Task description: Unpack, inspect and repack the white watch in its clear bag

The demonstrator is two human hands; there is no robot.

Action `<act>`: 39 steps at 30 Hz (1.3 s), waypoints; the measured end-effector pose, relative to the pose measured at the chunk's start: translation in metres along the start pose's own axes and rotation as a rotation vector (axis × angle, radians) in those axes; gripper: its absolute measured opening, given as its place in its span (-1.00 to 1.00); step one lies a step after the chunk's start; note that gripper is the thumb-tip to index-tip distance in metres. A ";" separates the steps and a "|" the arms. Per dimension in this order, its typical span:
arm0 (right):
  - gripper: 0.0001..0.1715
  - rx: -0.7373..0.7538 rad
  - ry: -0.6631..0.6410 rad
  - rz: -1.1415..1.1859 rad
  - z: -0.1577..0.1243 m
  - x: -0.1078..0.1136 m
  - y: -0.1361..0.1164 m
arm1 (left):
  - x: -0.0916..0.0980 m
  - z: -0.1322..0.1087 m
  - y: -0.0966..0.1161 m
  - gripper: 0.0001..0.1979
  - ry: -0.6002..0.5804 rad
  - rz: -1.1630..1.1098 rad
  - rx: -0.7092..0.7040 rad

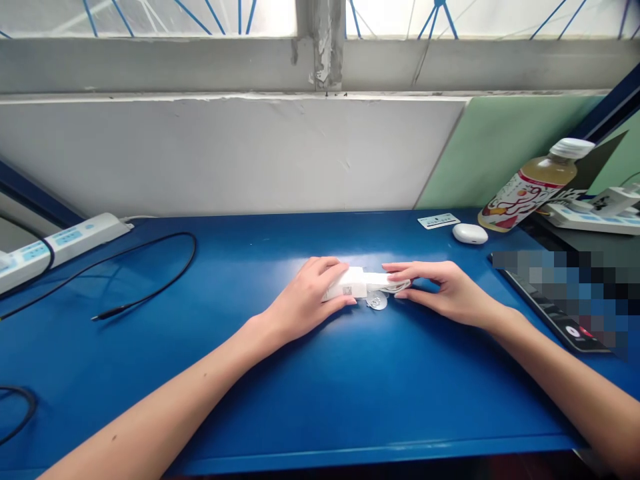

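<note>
A small white box (349,284) lies on the blue table (320,387) near its middle. My left hand (305,300) is wrapped round the box's left end, fingers on top and thumb below. My right hand (440,288) pinches a white inner part (387,283) sticking out of the box's right end. Something small in clear plastic (377,301) lies just under that end, too small to name.
A black cable (150,280) loops across the left of the table, beside a white power strip (55,247). At the back right are a white card (439,221), a white earbud case (470,233), a tilted drink bottle (533,187), another power strip (595,213) and a dark keyboard-like device (545,300).
</note>
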State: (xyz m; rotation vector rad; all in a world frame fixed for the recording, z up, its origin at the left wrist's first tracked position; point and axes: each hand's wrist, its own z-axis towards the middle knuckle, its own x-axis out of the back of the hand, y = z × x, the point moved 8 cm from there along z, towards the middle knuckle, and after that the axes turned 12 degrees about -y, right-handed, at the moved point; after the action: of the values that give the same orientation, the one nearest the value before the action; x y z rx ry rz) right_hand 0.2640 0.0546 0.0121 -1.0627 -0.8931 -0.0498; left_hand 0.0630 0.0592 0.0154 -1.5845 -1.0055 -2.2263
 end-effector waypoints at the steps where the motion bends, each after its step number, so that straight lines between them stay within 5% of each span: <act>1: -0.71 0.007 -0.004 -0.012 0.000 -0.002 0.000 | 0.000 0.000 0.001 -0.53 -0.001 0.003 -0.010; 15: -0.62 0.089 -0.042 -0.366 0.006 -0.018 -0.019 | -0.003 0.001 0.006 -0.53 -0.036 0.002 0.017; 23: -0.74 0.024 0.026 -0.507 0.001 -0.003 -0.016 | -0.005 0.003 0.002 -0.51 -0.037 0.000 0.056; 31: -0.53 -0.024 0.003 -0.344 0.000 -0.014 -0.013 | -0.005 0.002 0.004 -0.53 -0.032 0.015 0.038; 39: -0.52 -0.004 -0.030 -0.195 0.003 -0.031 -0.023 | -0.005 0.003 0.002 -0.52 -0.015 -0.018 0.029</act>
State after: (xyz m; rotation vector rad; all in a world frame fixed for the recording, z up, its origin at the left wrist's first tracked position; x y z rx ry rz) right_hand 0.2316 0.0339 0.0094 -0.9797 -1.0226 -0.1986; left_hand 0.0685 0.0587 0.0121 -1.5884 -1.0545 -2.2048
